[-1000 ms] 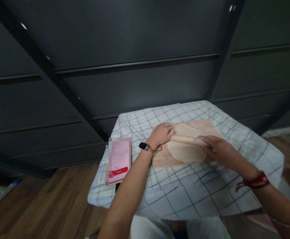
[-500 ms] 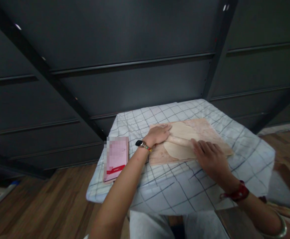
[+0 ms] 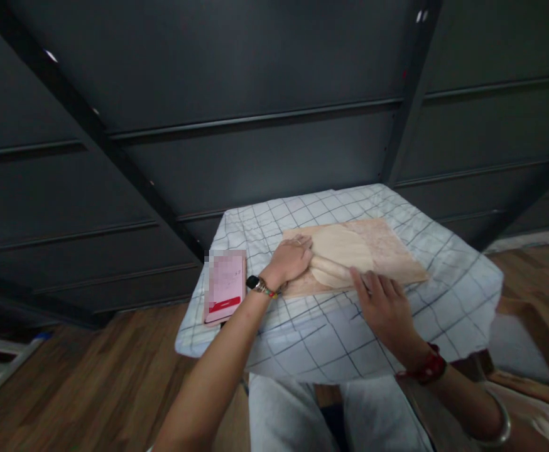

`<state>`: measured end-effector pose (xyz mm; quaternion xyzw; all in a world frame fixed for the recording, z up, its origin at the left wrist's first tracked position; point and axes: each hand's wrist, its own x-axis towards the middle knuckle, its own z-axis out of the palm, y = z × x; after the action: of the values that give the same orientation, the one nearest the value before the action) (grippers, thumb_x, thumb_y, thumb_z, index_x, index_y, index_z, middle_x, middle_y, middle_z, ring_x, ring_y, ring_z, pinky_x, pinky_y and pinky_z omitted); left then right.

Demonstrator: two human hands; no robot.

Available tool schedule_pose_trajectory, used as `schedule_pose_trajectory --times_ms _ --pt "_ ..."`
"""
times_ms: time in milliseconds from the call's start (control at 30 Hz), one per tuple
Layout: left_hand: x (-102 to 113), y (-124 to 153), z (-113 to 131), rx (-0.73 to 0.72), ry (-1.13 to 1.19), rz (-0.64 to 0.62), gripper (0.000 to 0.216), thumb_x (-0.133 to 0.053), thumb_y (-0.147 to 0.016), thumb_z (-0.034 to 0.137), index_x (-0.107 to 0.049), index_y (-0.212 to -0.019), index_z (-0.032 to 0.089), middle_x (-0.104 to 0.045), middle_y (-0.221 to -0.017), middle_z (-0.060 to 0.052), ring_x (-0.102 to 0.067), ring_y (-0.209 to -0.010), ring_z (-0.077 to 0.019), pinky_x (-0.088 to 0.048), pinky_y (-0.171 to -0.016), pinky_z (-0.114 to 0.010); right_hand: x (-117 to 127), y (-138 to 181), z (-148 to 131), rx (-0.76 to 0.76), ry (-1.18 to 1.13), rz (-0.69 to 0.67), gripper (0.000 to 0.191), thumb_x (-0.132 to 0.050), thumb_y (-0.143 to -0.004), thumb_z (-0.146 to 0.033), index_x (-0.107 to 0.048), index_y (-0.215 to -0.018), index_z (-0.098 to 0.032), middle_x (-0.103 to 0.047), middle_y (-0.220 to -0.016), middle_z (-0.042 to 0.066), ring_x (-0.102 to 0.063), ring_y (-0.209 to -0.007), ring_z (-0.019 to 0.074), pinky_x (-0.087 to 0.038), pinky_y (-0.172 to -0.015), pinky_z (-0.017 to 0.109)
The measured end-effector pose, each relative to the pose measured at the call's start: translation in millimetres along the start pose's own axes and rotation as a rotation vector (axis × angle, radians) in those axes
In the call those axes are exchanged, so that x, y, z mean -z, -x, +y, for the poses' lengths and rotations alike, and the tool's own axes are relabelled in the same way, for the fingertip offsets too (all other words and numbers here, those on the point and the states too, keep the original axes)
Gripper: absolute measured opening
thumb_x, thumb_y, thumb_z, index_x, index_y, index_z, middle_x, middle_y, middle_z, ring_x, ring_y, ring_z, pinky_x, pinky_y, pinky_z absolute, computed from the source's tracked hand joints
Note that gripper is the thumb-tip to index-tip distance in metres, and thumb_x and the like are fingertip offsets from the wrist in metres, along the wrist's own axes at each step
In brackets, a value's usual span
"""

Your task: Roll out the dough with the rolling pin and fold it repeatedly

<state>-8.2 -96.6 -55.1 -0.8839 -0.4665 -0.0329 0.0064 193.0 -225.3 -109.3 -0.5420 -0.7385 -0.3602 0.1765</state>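
Observation:
A pale wooden rolling pin (image 3: 333, 268) lies slantwise across a thin, flat sheet of dough (image 3: 343, 246), near the sheet's front edge. At its left end is my left hand (image 3: 292, 258), laid over the pin with the fingers pointing away from me. My right hand (image 3: 384, 307) is curled over the pin's right end, its fingers bent and close together. Both ends of the pin are hidden under the hands. Beneath the dough is a light pinkish-brown board (image 3: 394, 248), whose right part shows bare.
A white checked cloth (image 3: 298, 339) covers the small table. To the left lies a phone (image 3: 226, 290) with a pink screen, partly blurred out. Dark grey panels (image 3: 255, 157) stand right behind the table. A pale metal frame (image 3: 8, 370) is on the wooden floor at left.
Both hands have drawn the rolling pin toward me, from the middle of the dough to nearer its front edge. The view has shifted slightly.

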Motion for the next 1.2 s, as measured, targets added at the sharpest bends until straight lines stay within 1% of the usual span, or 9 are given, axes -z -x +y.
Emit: schedule_pose_trajectory --times_ms 133,300,433,567,700,767,933,1067,1200 --pt "1 11 3 0.020 -0.012 0.023 0.048 -0.023 -0.093 0.025 -0.050 -0.131 0.011 -0.047 -0.140 -0.007 -0.036 -0.133 -0.0216 -0.030 -0.108 -0.034 6 3 -7 -0.001 0.029 -0.051 0.043 -0.044 -0.088 -0.009 -0.045 -0.130 -0.012 -0.059 -0.097 0.013 -0.049 -0.078 0.0219 -0.038 -0.071 0.036" --pt "3 26 8 0.014 -0.004 0.063 0.046 -0.023 -0.093 0.022 -0.053 -0.127 0.013 -0.051 -0.136 -0.006 -0.039 -0.130 -0.0216 -0.029 -0.108 -0.036 17 5 -18 -0.010 0.049 -0.083 0.043 -0.043 -0.088 -0.007 -0.047 -0.130 -0.012 -0.059 -0.097 0.014 -0.049 -0.078 0.0225 -0.038 -0.071 0.036" --pt "-1 33 10 0.038 0.019 0.103 0.045 -0.025 -0.092 0.022 -0.054 -0.125 0.011 -0.053 -0.134 -0.008 -0.042 -0.128 -0.0216 -0.028 -0.109 -0.036 19 6 -23 -0.027 0.042 -0.095 0.041 -0.043 -0.088 -0.007 -0.049 -0.128 -0.013 -0.059 -0.099 0.016 -0.050 -0.081 0.0235 -0.039 -0.074 0.038" --pt "-6 36 9 0.032 0.023 0.161 0.043 -0.026 -0.092 0.022 -0.056 -0.121 0.012 -0.056 -0.130 -0.009 -0.043 -0.126 -0.0217 -0.031 -0.107 -0.037 20 7 -27 -0.050 0.039 -0.146 0.042 -0.042 -0.089 -0.009 -0.047 -0.130 -0.015 -0.059 -0.101 0.015 -0.050 -0.083 0.0232 -0.039 -0.076 0.038" --pt "-10 39 8 0.009 0.032 0.202 0.039 -0.026 -0.092 0.021 -0.057 -0.115 0.013 -0.060 -0.120 -0.009 -0.049 -0.118 -0.0210 -0.032 -0.105 -0.037 20 9 -31 -0.074 0.028 -0.167 0.045 -0.042 -0.088 -0.009 -0.045 -0.133 -0.015 -0.058 -0.104 0.016 -0.050 -0.085 0.0241 -0.039 -0.076 0.039" --pt "-14 42 7 0.005 0.044 0.229 0.038 -0.025 -0.093 0.021 -0.057 -0.113 0.013 -0.060 -0.118 -0.010 -0.049 -0.117 -0.0210 -0.032 -0.106 -0.038 20 9 -32 -0.081 0.015 -0.163 0.045 -0.042 -0.088 -0.009 -0.045 -0.133 -0.015 -0.058 -0.105 0.017 -0.050 -0.086 0.0246 -0.038 -0.076 0.039" --pt "-26 49 4 0.025 0.082 0.313 0.039 -0.021 -0.096 0.025 -0.053 -0.117 0.015 -0.056 -0.122 -0.009 -0.043 -0.123 -0.0213 -0.030 -0.107 -0.041 25 5 -30 -0.053 -0.011 -0.161 0.043 -0.045 -0.087 -0.010 -0.049 -0.129 -0.018 -0.058 -0.099 0.014 -0.050 -0.082 0.0237 -0.038 -0.072 0.037" --pt "-32 51 1 0.022 0.090 0.338 0.041 -0.020 -0.097 0.026 -0.050 -0.122 0.015 -0.055 -0.124 -0.009 -0.040 -0.126 -0.0221 -0.029 -0.108 -0.042 27 2 -28 -0.024 -0.029 -0.152 0.039 -0.048 -0.086 -0.011 -0.053 -0.124 -0.018 -0.057 -0.089 0.010 -0.049 -0.078 0.0225 -0.037 -0.069 0.035" --pt "-32 55 2 0.016 0.085 0.344 0.041 -0.021 -0.097 0.026 -0.049 -0.124 0.015 -0.053 -0.127 -0.010 -0.039 -0.126 -0.0225 -0.028 -0.109 -0.043 25 3 -28 -0.014 -0.034 -0.147 0.037 -0.049 -0.087 -0.012 -0.054 -0.123 -0.019 -0.056 -0.089 0.010 -0.050 -0.077 0.0221 -0.037 -0.069 0.035"
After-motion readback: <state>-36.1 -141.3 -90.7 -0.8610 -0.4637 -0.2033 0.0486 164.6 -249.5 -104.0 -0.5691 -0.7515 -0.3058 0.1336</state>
